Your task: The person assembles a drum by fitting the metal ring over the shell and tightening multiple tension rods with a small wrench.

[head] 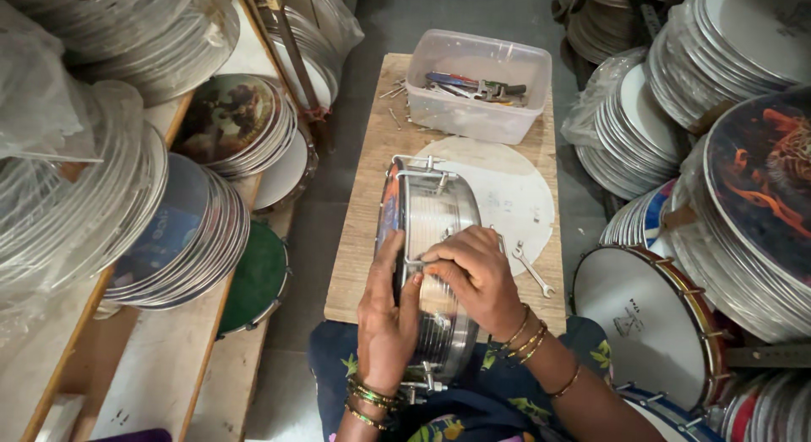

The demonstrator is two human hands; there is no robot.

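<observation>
Both hands grasp metal drum (435, 265) | left hand (384, 319) | right hand (475, 273) | clear tub (477, 113) behind

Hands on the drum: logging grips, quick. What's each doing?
Left hand: gripping the drum rim.
Right hand: fingers pinched on a tension hook at the rim.
</observation>
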